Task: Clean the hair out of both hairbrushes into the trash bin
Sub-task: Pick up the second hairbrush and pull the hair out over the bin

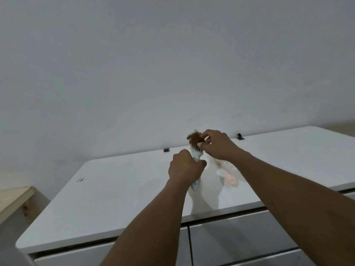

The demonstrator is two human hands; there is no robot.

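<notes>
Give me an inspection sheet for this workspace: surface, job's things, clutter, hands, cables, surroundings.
Surface: white glossy tabletop.
Job's things: blue brush held above the tabletop, brown hair at its bristles; pink brush, blurred, lies on the tabletop; bin not in view.
Clutter: black clip and another at the back edge; small tab.
Hands: left hand grips the blue brush's handle; right hand pinches the hair.
Cables: nothing seen.
Surroundings: white wall; drawers below; wooden shelf at left.
</notes>
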